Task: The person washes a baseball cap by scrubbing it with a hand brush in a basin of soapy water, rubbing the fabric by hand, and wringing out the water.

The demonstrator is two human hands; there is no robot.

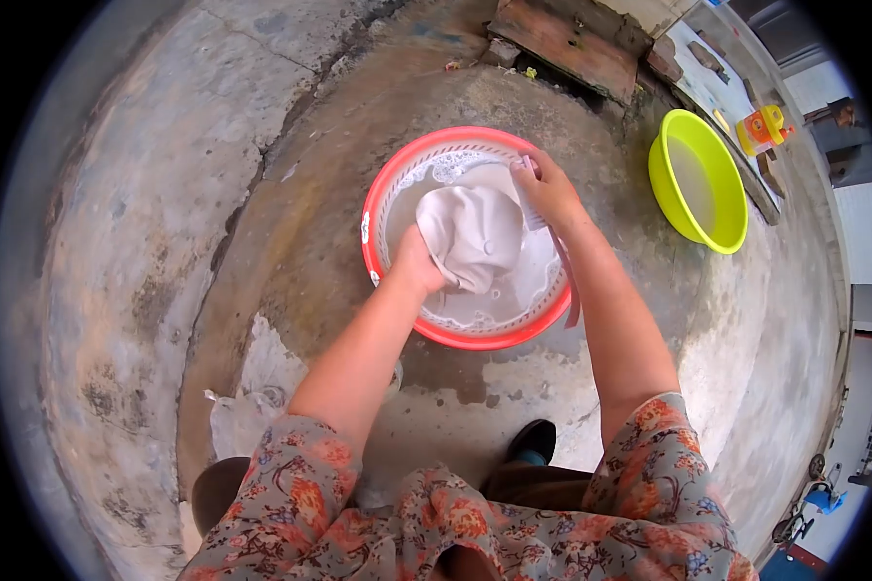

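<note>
A wet, pale pinkish cloth item, shaped like a cap, is held over a red-rimmed basin of soapy water. My left hand grips its left side, partly hidden by the fabric. At the basin's upper right edge, my right hand has its fingers closed on a light-coloured brush, whose bristles face the cloth. A pinkish strap hangs over the basin's right rim. White suds float around the cloth.
To the right stands a yellow-green basin with cloudy water. Beyond it is a yellow and orange container. A wooden board lies at the top. A clear plastic bag rests lower left, and a dark shoe shows below.
</note>
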